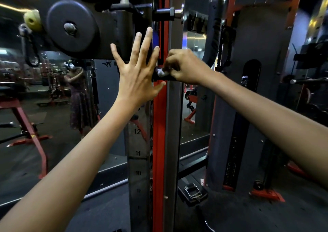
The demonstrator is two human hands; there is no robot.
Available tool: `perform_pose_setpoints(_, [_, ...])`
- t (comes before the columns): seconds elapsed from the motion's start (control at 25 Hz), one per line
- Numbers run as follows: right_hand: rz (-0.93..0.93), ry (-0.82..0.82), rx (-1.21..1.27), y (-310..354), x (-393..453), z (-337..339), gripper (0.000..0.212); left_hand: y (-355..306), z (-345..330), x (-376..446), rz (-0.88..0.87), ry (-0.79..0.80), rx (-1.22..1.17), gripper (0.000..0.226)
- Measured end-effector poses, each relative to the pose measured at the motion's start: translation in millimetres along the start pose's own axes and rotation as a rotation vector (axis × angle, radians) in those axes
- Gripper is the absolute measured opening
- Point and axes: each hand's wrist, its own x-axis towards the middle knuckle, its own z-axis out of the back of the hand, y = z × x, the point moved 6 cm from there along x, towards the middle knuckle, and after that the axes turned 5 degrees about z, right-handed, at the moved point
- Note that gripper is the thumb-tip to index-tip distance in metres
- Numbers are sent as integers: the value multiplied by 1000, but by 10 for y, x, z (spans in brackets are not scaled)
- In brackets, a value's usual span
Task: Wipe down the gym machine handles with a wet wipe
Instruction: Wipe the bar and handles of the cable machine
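A short black handle (164, 75) is seen jutting sideways from the red upright (160, 118), its long axis horizontal. It is gripped through a white wet wipe (161, 72) by the right hand (186, 66). The left hand (137, 68) is pressed flat, fingers spread, just beside it.

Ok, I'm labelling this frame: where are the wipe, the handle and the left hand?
wipe (161, 72): head view, white wad showing beside the right fingers.
handle (164, 78): head view, dark grip under the wipe.
left hand (136, 72): head view, back of hand.
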Motion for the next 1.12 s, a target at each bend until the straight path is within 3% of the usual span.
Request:
perform_pose_setpoints(0.08, [-19,70,-95,-38,15,79,18,12,-15,-6,-22,7,4,77])
perform_pose_setpoints(0.28, [20,-41,-44,138,118,-4,23,14,-36,-16,-23,-19,39,77])
perform_pose_setpoints(0.52, [1,98,-27,-71,113,67,14,0,-21,-8,-52,-31,53,76])
perform_pose_setpoints(0.68, [45,-69,-14,-30,91,8,17,1,-42,-9,-79,-44,80,68])
perform_pose_setpoints(1.0, [102,58,-96,23,120,0,13,25,-36,-21,-140,-2,118,75])
perform_pose_setpoints(1.12, [97,-39,-10,62,165,-45,13,33,-34,-16,-149,1,125,76])
